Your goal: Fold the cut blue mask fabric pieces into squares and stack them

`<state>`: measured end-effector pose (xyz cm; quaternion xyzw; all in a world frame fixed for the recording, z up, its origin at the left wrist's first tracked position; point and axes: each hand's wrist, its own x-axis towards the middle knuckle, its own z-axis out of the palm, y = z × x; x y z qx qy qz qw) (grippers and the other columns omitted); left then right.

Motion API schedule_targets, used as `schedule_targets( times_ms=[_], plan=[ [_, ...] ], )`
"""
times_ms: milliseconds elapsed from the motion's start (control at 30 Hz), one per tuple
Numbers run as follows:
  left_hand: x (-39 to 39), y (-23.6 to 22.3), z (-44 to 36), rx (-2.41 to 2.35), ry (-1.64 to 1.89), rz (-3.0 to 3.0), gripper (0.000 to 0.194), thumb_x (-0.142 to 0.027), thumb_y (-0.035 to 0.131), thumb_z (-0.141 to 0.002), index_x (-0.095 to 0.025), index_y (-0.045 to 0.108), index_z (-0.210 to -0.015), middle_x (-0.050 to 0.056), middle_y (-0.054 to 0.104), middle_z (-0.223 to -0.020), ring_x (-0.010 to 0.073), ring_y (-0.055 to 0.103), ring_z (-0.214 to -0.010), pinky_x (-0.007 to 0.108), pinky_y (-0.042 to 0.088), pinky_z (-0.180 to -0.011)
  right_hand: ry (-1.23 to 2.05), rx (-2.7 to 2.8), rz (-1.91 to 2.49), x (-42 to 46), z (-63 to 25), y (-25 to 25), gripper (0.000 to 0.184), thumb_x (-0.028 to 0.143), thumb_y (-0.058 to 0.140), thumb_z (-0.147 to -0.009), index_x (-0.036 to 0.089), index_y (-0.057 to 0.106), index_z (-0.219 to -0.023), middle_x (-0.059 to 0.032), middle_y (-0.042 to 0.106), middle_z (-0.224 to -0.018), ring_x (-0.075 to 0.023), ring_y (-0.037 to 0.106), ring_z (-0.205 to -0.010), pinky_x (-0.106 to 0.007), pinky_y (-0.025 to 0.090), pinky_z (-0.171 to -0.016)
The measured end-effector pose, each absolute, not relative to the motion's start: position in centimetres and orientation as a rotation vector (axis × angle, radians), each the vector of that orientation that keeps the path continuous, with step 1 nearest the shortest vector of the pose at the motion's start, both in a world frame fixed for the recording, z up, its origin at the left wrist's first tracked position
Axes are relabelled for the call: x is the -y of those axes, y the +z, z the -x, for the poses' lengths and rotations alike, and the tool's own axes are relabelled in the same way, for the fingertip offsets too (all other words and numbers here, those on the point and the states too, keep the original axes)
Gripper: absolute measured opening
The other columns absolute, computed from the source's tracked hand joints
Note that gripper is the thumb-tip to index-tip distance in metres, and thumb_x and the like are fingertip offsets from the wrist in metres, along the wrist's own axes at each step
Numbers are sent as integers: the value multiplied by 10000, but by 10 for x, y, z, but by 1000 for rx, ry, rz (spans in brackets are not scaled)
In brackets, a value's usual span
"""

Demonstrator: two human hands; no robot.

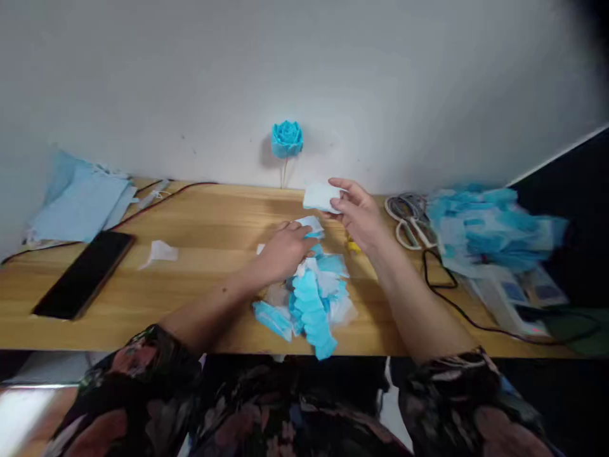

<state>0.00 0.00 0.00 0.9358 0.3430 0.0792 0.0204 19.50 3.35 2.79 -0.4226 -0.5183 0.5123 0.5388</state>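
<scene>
- The right hand [358, 214] is raised above the wooden tabletop [209, 228]; its thumb and fingers are clamped on the right end of a white rectangular piece [318, 196] with a pale blue lower edge.
- The left hand [287, 251] lies palm down, fingers bent, at the upper left of the blue and white fabric pile [314, 304]. Whether its fingers grip a piece cannot be told.
- The hands are apart, the right one higher and farther from the body.
- The fabric pile lies near the front edge of the tabletop; a pleated blue strip [311, 311] runs down it to that edge.
- A blue rose-shaped flower [287, 139] stands on a thin stem [285, 172] before the wall [190, 82].
- Left side: pale blue face masks [78, 200] in a stack, a dark smartphone [84, 274] and a white scrap [163, 251].
- Right side: white-handled scissors [415, 233], beside a clear bag of blue pieces [495, 228]; a black cable [469, 315] runs in front.
- A yellow object [353, 245], partly hidden, sits just beside the right wrist.
</scene>
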Motion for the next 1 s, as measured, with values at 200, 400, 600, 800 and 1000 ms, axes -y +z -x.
schedule_targets(
  times_ms=[200, 400, 600, 800, 1000],
  plan=[
    [8, 0, -2, -1004, 123, -2929, 306, -193, 437, -1032, -207, 671, -1229, 101, 588, -1477, 333, 576, -1255, 586, 367, -1079, 1279, 1345, 1129, -37, -197, 3, 434, 332, 767, -691, 250, 687, -1109, 30, 580, -789, -123, 512, -673, -241, 481, -578],
    [12, -2, 1, -995, 133, -2862, 294, -236, 465, -1027, -249, 690, -1215, 64, 591, -1481, 314, 569, -1281, 564, 259, -1170, 1244, 1406, 1232, -42, -196, -33, 402, 312, 702, -704, 212, 668, -1092, 46, 582, -744, -106, 491, -567, -236, 410, -484],
    [3, -1, 10, -892, 168, -2866, 335, -228, 458, -1004, -269, 688, -1245, 61, 660, -1398, 270, 613, -1217, 496, 319, -1144, 1216, 1483, 1274, -40, -195, -44, 477, 316, 656, -735, 181, 654, -1192, 23, 624, -822, -102, 487, -582, -235, 401, -486],
    [-16, 26, 33, -1085, 215, -2625, 322, -257, 435, -1000, -234, 743, -1091, 46, 790, -1053, 218, 710, -943, 354, 495, -924, 1093, 1609, 1300, -40, -196, -46, 450, 312, 630, -775, 189, 677, -1205, 31, 560, -746, -137, 515, -644, -256, 421, -561],
    [-19, 22, 21, -1226, 653, -2515, 343, -171, 426, -980, -186, 722, -1153, 82, 760, -1205, 234, 696, -1105, 349, 516, -952, 1047, 1661, 1312, -40, -196, -46, 435, 296, 614, -785, 195, 680, -1203, 18, 587, -767, -149, 535, -665, -269, 430, -590]
  ],
)
